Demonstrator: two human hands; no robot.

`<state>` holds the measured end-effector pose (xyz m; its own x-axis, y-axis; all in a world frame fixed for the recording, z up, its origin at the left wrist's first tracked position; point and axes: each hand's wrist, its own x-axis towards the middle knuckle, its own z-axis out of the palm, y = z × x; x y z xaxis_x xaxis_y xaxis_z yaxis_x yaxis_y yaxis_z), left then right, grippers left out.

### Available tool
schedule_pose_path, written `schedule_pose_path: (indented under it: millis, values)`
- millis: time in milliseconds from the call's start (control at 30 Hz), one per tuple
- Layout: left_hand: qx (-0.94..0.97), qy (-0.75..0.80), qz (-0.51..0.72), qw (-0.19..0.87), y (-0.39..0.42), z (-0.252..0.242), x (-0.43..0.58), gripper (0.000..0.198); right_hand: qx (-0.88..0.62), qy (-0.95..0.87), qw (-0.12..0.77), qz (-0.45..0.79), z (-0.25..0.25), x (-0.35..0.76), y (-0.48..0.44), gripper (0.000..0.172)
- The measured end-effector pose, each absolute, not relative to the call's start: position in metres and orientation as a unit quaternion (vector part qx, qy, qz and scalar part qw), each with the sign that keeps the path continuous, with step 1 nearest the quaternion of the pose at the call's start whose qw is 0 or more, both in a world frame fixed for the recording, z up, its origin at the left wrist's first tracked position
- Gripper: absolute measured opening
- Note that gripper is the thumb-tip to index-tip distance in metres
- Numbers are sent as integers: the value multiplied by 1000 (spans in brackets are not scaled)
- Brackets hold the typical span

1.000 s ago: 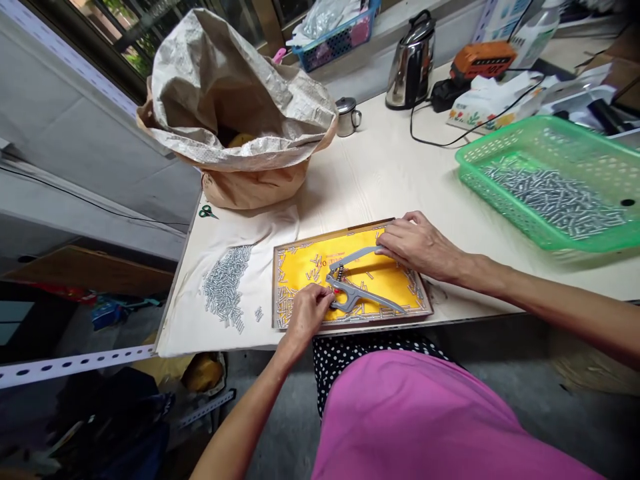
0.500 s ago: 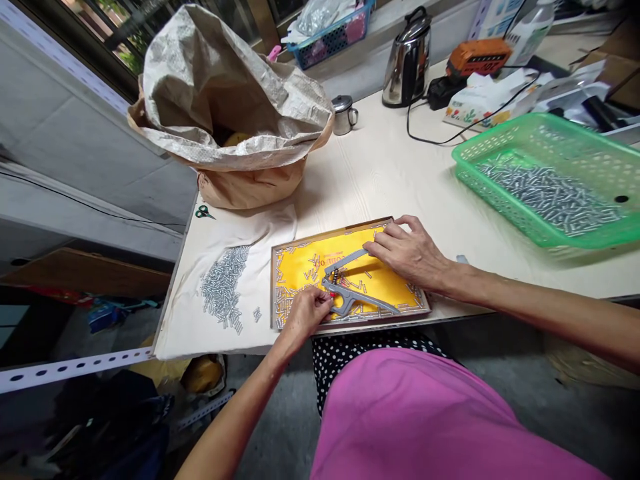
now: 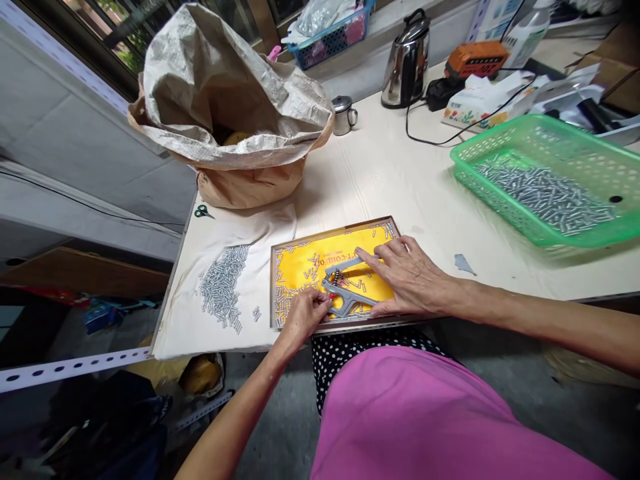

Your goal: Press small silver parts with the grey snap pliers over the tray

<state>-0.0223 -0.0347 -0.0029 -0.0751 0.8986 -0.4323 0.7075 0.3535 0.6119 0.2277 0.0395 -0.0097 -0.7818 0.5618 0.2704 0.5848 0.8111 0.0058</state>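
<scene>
Two bare hands. On one yellow tray with a brown rim [image 3: 335, 231], one grey plastic spring pliers [image 3: 345, 295], held down, maybe to stop sliding. Right hand [image 3: 413, 277] open and flat on top, pressing, not grasping. Left hand [image 3: 305, 319] curled tight, pinching the pliers' nose. Tiny silver pins [image 3: 223, 287], too many to count: one heap on one white cloth [image 3: 250, 230], more in one green plastic basket [image 3: 545, 133].

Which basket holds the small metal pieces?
The green plastic basket on the table; the blue basket behind it holds plastic bags instead.
</scene>
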Motion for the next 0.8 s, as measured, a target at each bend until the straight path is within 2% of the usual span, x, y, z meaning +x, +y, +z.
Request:
schedule_pose_path:
  millis: [100, 333, 433, 467, 533, 600, 667, 800]
  values:
    - [557, 722, 135, 388, -36, -4, -23, 13, -313, -942, 122, -26, -10, 225, 34, 104]
    - [554, 730, 127, 380, -40, -12, -28, 15, -337, -934, 115, -18, -22, 216, 21, 80]
    - [603, 731, 147, 283, -50, -10, -22, 11, -331, -934, 131, 8, -27, 216, 15, 70]
    - [635, 723, 162, 219, -52, -9, -18, 16, -327, -935, 136, 15, -26, 215, 14, 67]
    - [704, 682, 176, 88, -55, -5, -8, 44, -317, -937, 146, 18, -21, 213, 13, 63]
    - [761, 631, 149, 9, -51, -1, 3, 68, -305, -940, 155, -3, -12, 209, 14, 60]
    - [797, 593, 116, -13, -41, 0, 12, 73, -296, -940, 165, -35, -6, 203, 16, 57]
    - [814, 573, 92, 5, -21, -4, 17, 65, -323, -928, 164, -92, -11, 194, 17, 52]
